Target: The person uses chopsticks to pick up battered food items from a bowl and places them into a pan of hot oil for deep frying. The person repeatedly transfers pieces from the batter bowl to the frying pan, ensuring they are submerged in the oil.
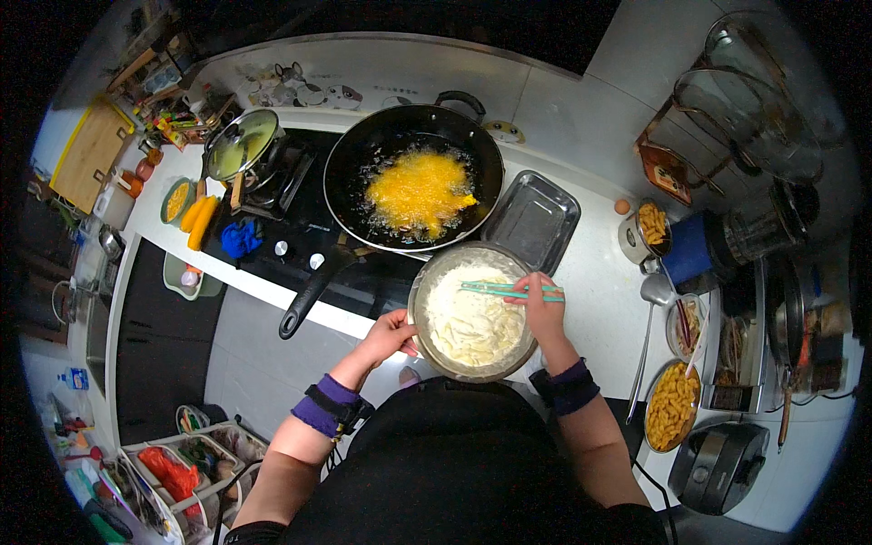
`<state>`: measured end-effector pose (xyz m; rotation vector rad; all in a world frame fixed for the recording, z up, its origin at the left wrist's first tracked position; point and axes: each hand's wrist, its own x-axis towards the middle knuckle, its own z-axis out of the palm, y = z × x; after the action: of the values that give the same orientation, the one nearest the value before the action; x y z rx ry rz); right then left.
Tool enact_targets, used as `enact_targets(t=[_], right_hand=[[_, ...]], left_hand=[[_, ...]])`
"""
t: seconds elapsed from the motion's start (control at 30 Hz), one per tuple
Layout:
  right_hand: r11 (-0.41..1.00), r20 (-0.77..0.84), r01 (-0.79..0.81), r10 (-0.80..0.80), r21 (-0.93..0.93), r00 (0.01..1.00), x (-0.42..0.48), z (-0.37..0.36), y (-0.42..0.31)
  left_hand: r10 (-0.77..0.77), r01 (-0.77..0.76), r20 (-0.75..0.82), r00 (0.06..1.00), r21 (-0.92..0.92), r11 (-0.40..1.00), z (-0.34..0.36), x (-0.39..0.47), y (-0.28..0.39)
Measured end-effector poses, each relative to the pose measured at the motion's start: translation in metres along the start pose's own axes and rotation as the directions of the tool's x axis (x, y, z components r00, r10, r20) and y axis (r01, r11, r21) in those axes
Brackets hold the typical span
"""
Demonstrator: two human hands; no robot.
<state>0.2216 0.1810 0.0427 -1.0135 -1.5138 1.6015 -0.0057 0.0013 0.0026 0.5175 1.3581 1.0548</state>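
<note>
A metal bowl [417, 320] of white floured pieces is tilted in front of me, close to the near edge of a black wok [347, 191]. My left hand [390, 335] grips the bowl's left rim. Green chopsticks [507, 291] are held in my right hand [543, 306], their tips among the floured pieces. Yellow food [419, 194] bubbles in oil in the wok, whose long black handle [310, 296] points towards the lower left. An empty rectangular metal tray [533, 221] lies just right of the wok.
A glass-lidded pot [244, 146] stands on the left burner, near corn cobs [201, 221] and a blue cloth [241, 237]. Towards the right are a metal cup of fried pieces [633, 238], a ladle [656, 291], a bowl of golden pieces [672, 407] and a black appliance [719, 466].
</note>
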Motion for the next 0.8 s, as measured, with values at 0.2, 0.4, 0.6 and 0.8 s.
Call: enact_targets(t=[0.2, 0.4, 0.6, 0.8], right_hand=[[0.796, 0.350, 0.405, -0.260, -0.451, 0.900, -0.006, -0.012, -0.019], [0.906, 0.269, 0.287, -0.206, -0.311, 0.941, 0.001, -0.011, -0.017], [0.821, 0.396, 0.449, -0.304, -0.352, 0.867, -0.006, -0.003, -0.018], [0.987, 0.013, 0.036, -0.039, 0.157, 0.999, 0.002, 0.008, 0.015]], left_hand=[[0.007, -0.007, -0.002, 1.000, 0.003, 1.000, -0.001, 0.000, -0.001], [-0.008, 0.008, 0.002, 1.000, 0.006, 1.000, -0.002, 0.001, 0.000], [-0.003, 0.003, -0.006, 1.000, 0.003, 1.000, -0.002, 0.001, -0.001], [-0.009, 0.009, -0.007, 1.000, 0.011, 1.000, 0.000, 0.001, 0.000]])
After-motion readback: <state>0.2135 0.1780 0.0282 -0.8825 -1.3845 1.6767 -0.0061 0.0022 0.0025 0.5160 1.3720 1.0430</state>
